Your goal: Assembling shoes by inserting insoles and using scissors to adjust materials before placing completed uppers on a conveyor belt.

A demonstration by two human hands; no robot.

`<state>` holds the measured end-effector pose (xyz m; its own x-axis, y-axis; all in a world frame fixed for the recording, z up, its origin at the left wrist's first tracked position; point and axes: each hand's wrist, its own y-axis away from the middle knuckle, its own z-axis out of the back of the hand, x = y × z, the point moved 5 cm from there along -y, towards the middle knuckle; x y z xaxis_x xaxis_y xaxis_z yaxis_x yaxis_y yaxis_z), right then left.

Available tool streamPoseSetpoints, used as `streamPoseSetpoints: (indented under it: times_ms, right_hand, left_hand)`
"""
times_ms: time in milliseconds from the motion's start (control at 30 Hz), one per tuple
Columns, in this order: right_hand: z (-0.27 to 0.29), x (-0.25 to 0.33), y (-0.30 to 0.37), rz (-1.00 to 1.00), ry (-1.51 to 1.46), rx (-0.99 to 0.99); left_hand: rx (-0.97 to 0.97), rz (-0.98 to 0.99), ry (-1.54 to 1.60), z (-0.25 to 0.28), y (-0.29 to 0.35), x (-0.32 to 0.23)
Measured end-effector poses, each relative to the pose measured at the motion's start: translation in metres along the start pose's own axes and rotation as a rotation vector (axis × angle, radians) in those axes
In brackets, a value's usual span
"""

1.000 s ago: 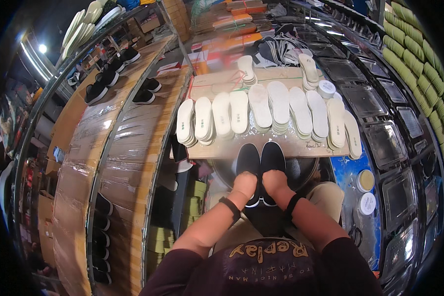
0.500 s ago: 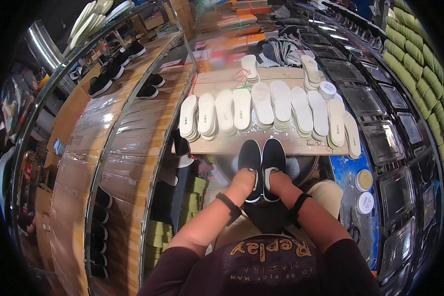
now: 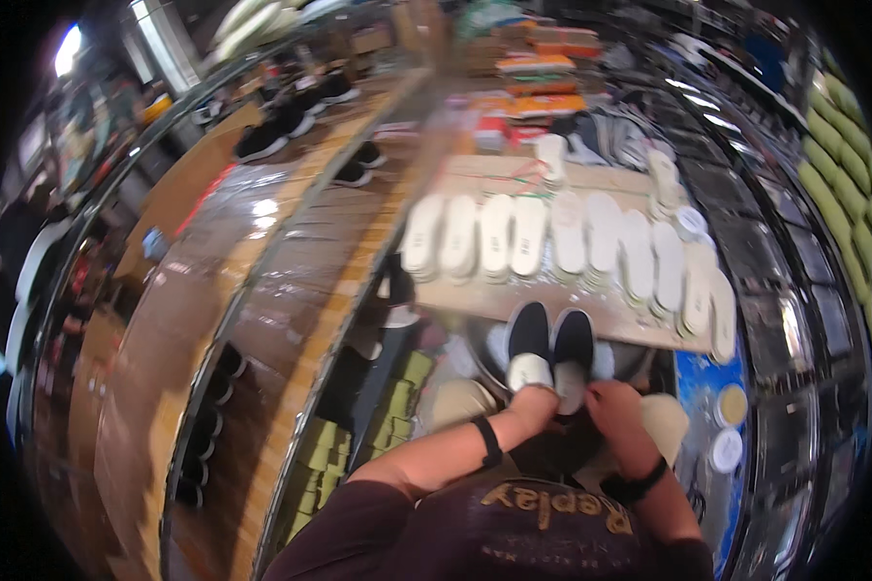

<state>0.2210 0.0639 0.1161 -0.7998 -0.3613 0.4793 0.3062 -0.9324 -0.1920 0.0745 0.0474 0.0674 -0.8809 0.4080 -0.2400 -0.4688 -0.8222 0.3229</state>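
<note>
Two dark slip-on shoes lie side by side in front of me, toes pointing away. In the left shoe (image 3: 527, 331) a white insole shows at the opening. My left hand (image 3: 533, 401) is closed at that shoe's heel, its fingers mostly hidden. Beside the right shoe (image 3: 574, 344), my right hand (image 3: 612, 409) has its fingers curled against the heel edge. Beyond the toes, several stacks of white insoles (image 3: 602, 232) stand in a row on a wooden board (image 3: 494, 298). The picture is somewhat blurred.
Left of me is a rack (image 3: 300, 290) with wrapped shelves and dark shoes. A blue surface (image 3: 696, 373) at right carries two round tubs (image 3: 727, 450). Dark trays (image 3: 775, 334) line the far right, beside stacked green pieces (image 3: 838, 194). Orange bundles (image 3: 543, 105) lie at the back.
My hands have drawn back from inside the shoes to their heels, the right one moving outward. The white insole in the left shoe now shows. The whole view has shifted and tilted.
</note>
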Motion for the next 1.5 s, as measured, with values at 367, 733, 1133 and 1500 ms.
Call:
streamPoseSetpoints:
  times_ms: [367, 733, 1133, 1500]
  right_hand:
    - [0.044, -0.012, 0.022, -0.094, -0.162, -0.043]
    - [0.010, 0.034, 0.000, 0.028, -0.058, 0.107]
    - [0.027, 0.023, 0.009, -0.018, 0.045, 0.101]
    - [0.072, -0.035, 0.045, -0.134, 0.082, -0.019]
  left_hand:
    - [-0.990, -0.007, -0.279, 0.228, 0.262, 0.058]
    - [-0.753, 1.378, -0.358, 0.223, 0.634, 0.178]
    - [-0.563, 2.051, -0.515, 0.227, 0.754, 0.228]
    - [-0.844, 0.538, -0.428, 0.242, 0.281, 0.149]
